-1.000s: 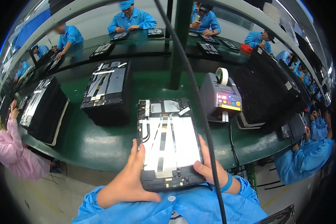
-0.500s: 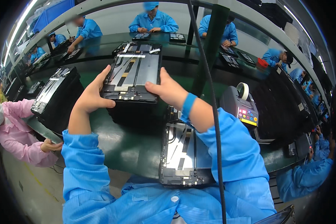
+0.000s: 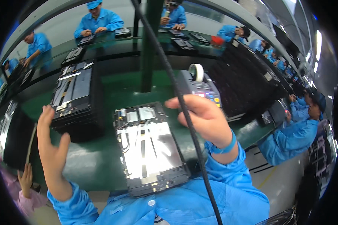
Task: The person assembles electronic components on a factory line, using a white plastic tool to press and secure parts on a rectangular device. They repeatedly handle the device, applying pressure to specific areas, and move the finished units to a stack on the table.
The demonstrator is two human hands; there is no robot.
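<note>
An opened tablet (image 3: pixel 154 148) with a shiny silver inside, dark strips and a black frame lies on the green table right before me. My right hand (image 3: pixel 206 120) hovers by its far right corner, fingers partly bent and apart, holding nothing. Left of the tablet rises a stack of similar tablets (image 3: pixel 73 88), the top one showing its inside. My left hand (image 3: pixel 50 150) is beside the near left side of that stack, thumb and fingers spread. Whether its fingertips touch the stack I cannot tell.
A grey tape dispenser (image 3: pixel 199 84) with a white roll stands behind my right hand. Tall black stacks (image 3: pixel 244 80) are further right. A green post (image 3: pixel 147 63) and a hanging black cable (image 3: pixel 165 63) cross the view. A pink-sleeved co-worker's hand (image 3: pixel 25 180) is at lower left.
Both hands have come off the tablet stack. The left is now beside it and the right is over near the lying tablet. My view has turned to the right.
</note>
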